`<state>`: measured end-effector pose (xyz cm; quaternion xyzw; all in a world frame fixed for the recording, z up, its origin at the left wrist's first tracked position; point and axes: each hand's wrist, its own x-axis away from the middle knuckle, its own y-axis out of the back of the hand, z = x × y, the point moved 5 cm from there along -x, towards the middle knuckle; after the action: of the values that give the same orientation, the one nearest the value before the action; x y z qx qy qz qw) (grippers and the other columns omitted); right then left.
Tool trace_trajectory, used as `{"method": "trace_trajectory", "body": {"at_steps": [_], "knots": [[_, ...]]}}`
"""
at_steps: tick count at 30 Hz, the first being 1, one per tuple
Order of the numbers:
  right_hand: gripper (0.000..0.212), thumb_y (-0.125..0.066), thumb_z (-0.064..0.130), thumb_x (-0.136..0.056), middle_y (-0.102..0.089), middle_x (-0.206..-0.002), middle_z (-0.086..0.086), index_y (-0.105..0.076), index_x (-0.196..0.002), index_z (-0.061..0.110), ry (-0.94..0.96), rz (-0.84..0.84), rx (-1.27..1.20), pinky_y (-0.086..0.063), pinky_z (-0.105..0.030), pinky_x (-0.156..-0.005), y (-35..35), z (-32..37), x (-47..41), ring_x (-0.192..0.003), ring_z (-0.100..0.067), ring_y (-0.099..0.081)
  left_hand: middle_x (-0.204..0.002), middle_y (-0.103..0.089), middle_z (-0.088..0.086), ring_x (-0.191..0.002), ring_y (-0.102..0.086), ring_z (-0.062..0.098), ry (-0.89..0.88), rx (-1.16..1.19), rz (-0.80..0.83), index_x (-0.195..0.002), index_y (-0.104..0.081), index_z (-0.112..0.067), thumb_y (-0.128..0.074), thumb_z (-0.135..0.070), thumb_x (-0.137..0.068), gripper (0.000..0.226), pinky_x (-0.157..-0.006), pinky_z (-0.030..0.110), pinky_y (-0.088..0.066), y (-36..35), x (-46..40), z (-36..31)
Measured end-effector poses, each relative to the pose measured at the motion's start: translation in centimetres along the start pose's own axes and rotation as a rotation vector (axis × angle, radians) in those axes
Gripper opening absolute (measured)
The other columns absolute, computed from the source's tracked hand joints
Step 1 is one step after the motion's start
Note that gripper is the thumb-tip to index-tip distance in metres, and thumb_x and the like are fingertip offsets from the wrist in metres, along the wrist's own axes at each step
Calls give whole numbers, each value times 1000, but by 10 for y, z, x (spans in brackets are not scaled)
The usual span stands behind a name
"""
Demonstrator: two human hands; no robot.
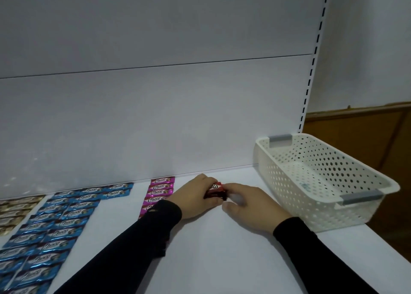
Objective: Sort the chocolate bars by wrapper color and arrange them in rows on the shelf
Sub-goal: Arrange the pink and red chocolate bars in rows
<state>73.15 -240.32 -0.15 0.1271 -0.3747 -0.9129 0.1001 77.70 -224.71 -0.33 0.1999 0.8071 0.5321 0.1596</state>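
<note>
On the white shelf [211, 249] my left hand [195, 199] grips a small stack of red-wrapped chocolate bars [215, 191] near the back. My right hand [246, 205] pinches the right end of the same stack. Just left of them runs a row of pink bars [160, 192], partly hidden by my left sleeve. Further left lie two long rows of blue bars [55, 229]. Gold bars [15, 211] sit at the far left edge of the view.
A white perforated plastic basket [347, 205] with grey handles stands at the right end of the shelf; no bars show inside it. The white back panel [155, 116] rises behind. Bare shelf surface lies between my arms and toward the front.
</note>
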Motion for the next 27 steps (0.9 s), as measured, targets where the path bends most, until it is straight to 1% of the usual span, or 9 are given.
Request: {"method": "trace_trajectory", "body": {"at_steps": [4, 7, 13, 16, 19, 21, 23, 24, 27], "knots": [[65, -69, 61, -76, -55, -130, 19, -54, -133, 34, -21, 8, 38, -37, -17, -94, -4, 2, 2, -119, 4, -49, -115, -57, -1, -107, -53, 16, 84, -24, -8, -128, -59, -23, -67, -47, -91, 45, -90, 28, -43, 11, 26, 0], [73, -71, 58, -78, -50, -137, 13, -48, -140, 28, -45, 5, 56, -33, -17, -96, -6, 4, 6, -125, -1, -46, -108, -62, 1, -96, -58, 18, 178, -48, 32, -116, -61, -18, -68, -47, -89, 40, -76, 28, -43, 16, 34, 0], [48, -67, 50, -85, -55, -119, 12, -59, -126, 27, -64, -84, -5, -35, -11, -82, -4, 7, 11, -102, 4, -51, -92, -56, 0, -83, -55, 21, 183, -180, 73, -96, -50, -17, -60, -24, -88, 15, -59, 27, -36, 23, 44, -22], [34, -66, 44, -87, -59, -114, 13, -64, -118, 29, -94, -139, -67, -41, -17, -89, -3, 6, 12, -106, 0, -56, -89, -54, -2, -82, -55, 20, 205, -136, 56, -93, -47, -18, -59, -23, -89, 13, -59, 28, -35, 21, 50, -25], [12, -66, 36, -89, -68, -101, 14, -69, -99, 30, -76, -201, -217, -49, -27, -93, -3, 8, 13, -96, 0, -62, -81, -56, -7, -72, -53, 9, 291, 157, -55, -88, -52, -20, -60, -27, -95, 13, -59, 22, -37, 25, 60, -19], [6, -66, 34, -90, -71, -93, 14, -71, -90, 30, -65, -203, -372, -53, -30, -89, -4, 15, 15, -90, -3, -66, -82, -66, 0, -72, -63, 13, 367, 609, -153, -96, -61, -11, -61, -19, -96, 8, -67, 23, -48, 26, 69, -15], [8, -66, 37, -90, -72, -93, 9, -72, -90, 31, -85, -174, -506, -55, -34, -87, -9, 23, 15, -88, -10, -69, -86, -73, 12, -77, -72, 23, 415, 1140, -215, -106, -62, -5, -60, -7, -97, 10, -69, 34, -58, 23, 77, -16], [9, -67, 37, -90, -72, -94, 5, -72, -92, 30, -92, -148, -542, -57, -37, -87, -11, 29, 15, -86, -14, -70, -86, -74, 16, -77, -73, 26, 433, 1298, -256, -108, -62, -3, -59, -4, -97, 11, -67, 37, -59, 22, 81, -15], [22, -71, 35, -87, -71, -93, -6, -70, -102, 20, -94, -33, -620, -59, -33, -81, -20, 48, 13, -79, -18, -71, -85, -74, 16, -76, -73, 24, 442, 1384, -344, -112, -65, 1, -61, -4, -96, 17, -62, 33, -58, 20, 88, -9]]}}
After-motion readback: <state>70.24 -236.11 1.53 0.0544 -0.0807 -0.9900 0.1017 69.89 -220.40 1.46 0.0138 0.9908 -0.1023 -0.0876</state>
